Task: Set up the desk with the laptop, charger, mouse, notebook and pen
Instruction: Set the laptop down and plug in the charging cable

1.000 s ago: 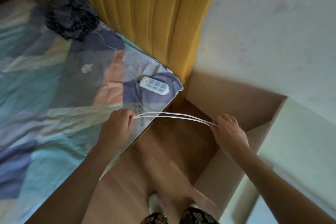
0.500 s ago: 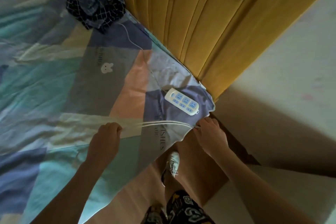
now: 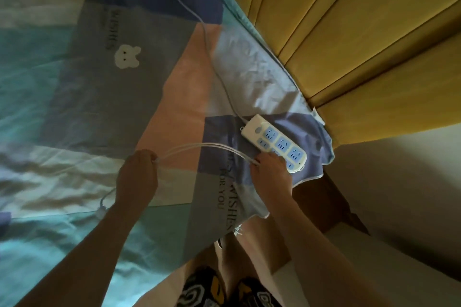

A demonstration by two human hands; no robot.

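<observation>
while both hands, left [image 3: 136,177] and right [image 3: 270,174], pinch doubled thin white cable [image 3: 207,148], glossy oblong power strip [image 3: 274,147] lies on patchwork sheet [image 3: 74,97].

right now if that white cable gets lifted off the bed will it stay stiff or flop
Probably flop: the white cable already sags in a loose doubled arc between the left hand and right hand. It looks thin, so likely light, and its free end trails on the bedsheet and would likely dangle.
</observation>
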